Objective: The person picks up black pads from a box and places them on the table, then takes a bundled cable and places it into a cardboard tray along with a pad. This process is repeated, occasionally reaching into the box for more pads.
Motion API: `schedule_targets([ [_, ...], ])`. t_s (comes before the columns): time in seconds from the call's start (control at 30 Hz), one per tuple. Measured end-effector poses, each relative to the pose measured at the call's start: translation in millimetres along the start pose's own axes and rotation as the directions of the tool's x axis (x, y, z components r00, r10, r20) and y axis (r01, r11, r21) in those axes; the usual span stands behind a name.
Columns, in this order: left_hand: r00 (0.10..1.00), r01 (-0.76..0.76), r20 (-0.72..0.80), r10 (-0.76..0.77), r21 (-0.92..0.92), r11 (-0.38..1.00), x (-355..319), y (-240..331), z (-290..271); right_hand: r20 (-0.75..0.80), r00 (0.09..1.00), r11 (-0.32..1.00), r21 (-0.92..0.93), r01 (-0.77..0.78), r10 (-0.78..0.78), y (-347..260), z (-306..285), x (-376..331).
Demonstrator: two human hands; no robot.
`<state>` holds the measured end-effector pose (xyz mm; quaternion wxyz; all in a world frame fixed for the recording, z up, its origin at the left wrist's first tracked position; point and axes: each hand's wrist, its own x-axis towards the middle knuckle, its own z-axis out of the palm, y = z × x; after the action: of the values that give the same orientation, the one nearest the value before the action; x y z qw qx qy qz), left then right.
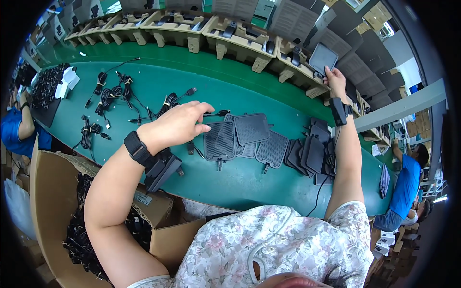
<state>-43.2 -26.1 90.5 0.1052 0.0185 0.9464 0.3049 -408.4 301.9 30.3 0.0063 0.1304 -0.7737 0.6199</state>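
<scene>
My right hand is stretched out to the far right and pinches the near edge of a dark flat pad with rounded corners. That pad is over a brown moulded cardboard tray. Above the green table, my left hand has its thumb and fingers apart, with nothing visible between them. A coiled black cable is just beyond it, and a black cable plug shows past its fingertips. Next to the left hand are overlapping flat pads, including a mesh-faced pad and a smooth pad.
More dark pads are stacked by my right forearm. Several coiled cables lie at left. Moulded trays line the far edge. A large carton full of cables stands at lower left. Co-workers are at both sides.
</scene>
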Motion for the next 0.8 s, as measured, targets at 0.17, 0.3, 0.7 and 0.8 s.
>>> schedule_targets([
  [0.17,1.0,0.004,-0.008,-0.004,0.005,1.0,0.1,2.6,-1.8,-0.016,0.991,0.991,0.005,-0.132,0.132,17.6,-14.2,21.2],
  [0.3,0.996,0.022,-0.085,-0.015,0.091,0.996,0.1,-4.6,-6.0,-0.045,0.975,0.935,-0.276,-0.221,0.218,20.0,-25.9,36.2],
  [0.7,0.87,0.201,-0.492,-0.031,0.295,0.934,6.6,-34.7,-26.2,0.548,0.482,0.171,-0.521,0.836,-0.684,-70.8,136.0,-96.8],
  [0.8,0.867,0.194,-0.498,-0.013,0.314,0.929,4.1,-37.0,-20.1,0.718,0.247,0.236,-0.117,0.965,-0.651,-83.0,207.9,-154.2],
])
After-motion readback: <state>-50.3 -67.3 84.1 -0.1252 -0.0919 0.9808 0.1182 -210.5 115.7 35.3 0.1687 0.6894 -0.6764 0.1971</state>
